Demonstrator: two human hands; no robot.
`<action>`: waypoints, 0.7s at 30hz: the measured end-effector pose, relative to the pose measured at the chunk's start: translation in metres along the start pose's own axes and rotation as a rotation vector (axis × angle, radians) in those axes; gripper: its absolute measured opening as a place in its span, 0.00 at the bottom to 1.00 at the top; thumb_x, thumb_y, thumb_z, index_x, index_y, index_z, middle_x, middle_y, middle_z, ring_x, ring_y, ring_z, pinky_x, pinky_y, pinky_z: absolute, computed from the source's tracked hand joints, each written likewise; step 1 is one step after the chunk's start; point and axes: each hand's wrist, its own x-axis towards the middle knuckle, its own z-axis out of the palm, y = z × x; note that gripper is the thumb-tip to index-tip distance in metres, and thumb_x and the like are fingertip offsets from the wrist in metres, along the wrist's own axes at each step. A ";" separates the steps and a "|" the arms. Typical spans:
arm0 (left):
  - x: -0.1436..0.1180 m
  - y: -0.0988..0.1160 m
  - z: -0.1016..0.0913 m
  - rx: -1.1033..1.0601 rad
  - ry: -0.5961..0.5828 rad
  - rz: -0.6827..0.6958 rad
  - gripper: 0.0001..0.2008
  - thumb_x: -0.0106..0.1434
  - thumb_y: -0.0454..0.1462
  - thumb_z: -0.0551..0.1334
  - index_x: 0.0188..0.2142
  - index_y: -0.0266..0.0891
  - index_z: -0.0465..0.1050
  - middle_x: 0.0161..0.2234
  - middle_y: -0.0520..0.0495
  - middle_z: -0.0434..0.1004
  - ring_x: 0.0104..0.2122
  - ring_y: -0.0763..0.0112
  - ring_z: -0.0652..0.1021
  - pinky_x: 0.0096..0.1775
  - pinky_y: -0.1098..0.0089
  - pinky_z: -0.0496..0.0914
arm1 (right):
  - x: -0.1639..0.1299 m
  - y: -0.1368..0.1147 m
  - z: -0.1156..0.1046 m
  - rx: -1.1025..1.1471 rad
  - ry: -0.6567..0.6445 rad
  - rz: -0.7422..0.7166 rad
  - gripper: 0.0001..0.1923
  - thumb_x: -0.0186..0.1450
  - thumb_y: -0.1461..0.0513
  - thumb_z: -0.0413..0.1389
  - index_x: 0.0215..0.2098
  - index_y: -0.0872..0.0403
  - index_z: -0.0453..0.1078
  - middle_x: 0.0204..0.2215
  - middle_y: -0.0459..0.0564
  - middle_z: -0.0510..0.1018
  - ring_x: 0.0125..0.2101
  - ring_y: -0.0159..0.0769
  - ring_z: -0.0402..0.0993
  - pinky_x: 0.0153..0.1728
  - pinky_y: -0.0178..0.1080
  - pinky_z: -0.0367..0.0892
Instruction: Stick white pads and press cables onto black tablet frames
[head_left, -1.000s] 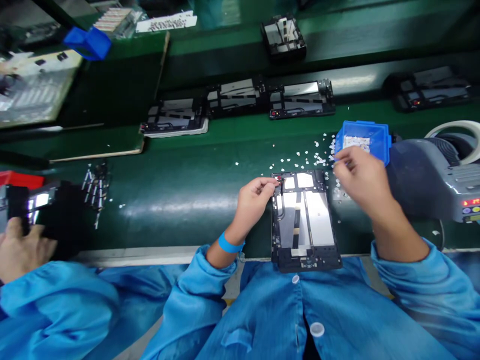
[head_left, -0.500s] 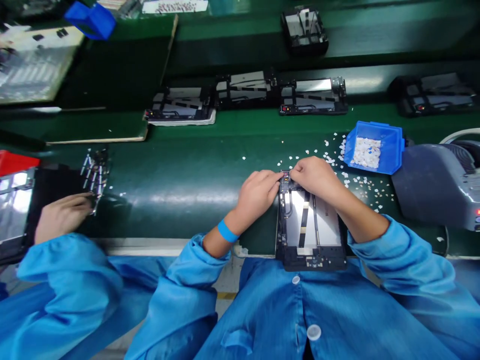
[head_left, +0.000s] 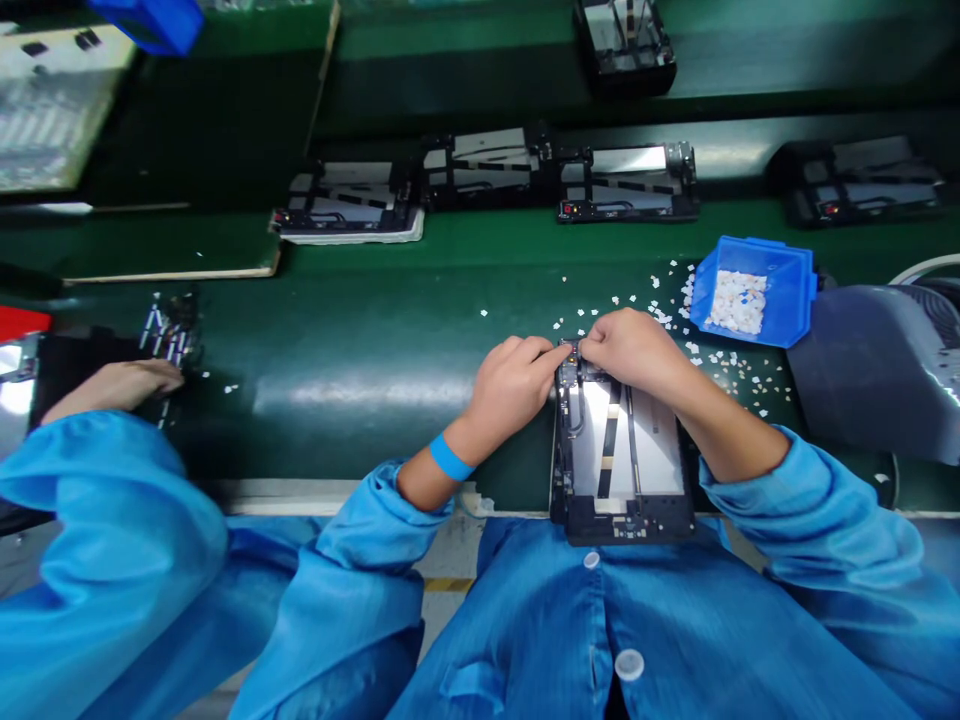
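A black tablet frame (head_left: 621,460) with silver inner panels lies upright on the green belt (head_left: 360,380) in front of me, its near end over the belt's edge. My left hand (head_left: 517,385) and my right hand (head_left: 630,350) meet at its far left corner, fingertips pinched together on a small part there. The part itself is too small to make out. A blue bin (head_left: 757,290) of small white pieces stands to the right of my right hand.
White bits (head_left: 720,370) lie scattered on the belt around the bin. Three more frames (head_left: 487,180) sit on the far lane, with others beyond. A grey machine (head_left: 877,370) stands at right. A co-worker's hand (head_left: 120,385) and blue sleeve are at left.
My right hand came from the blue bin to the frame's far left corner and now stays there beside my left hand. The co-worker's hand shifted slightly.
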 end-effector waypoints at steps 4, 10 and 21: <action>0.002 0.000 -0.003 0.045 -0.025 0.012 0.17 0.76 0.35 0.54 0.56 0.42 0.79 0.45 0.41 0.83 0.40 0.61 0.76 0.41 0.61 0.68 | 0.002 0.001 0.000 0.000 -0.029 -0.009 0.14 0.62 0.62 0.59 0.19 0.51 0.70 0.18 0.46 0.74 0.21 0.33 0.66 0.26 0.39 0.52; 0.006 -0.004 -0.009 0.095 -0.111 0.056 0.16 0.77 0.36 0.53 0.55 0.44 0.79 0.45 0.40 0.81 0.38 0.61 0.75 0.38 0.61 0.67 | 0.001 0.006 0.000 -0.019 -0.017 -0.074 0.12 0.65 0.62 0.58 0.23 0.52 0.75 0.23 0.48 0.78 0.25 0.35 0.69 0.28 0.39 0.54; 0.023 -0.030 -0.024 -0.014 -0.317 0.123 0.21 0.73 0.33 0.54 0.60 0.49 0.77 0.46 0.44 0.79 0.42 0.61 0.75 0.44 0.63 0.69 | -0.037 0.047 0.028 -0.235 0.163 -0.569 0.20 0.74 0.66 0.49 0.58 0.48 0.76 0.42 0.54 0.78 0.41 0.42 0.69 0.42 0.41 0.62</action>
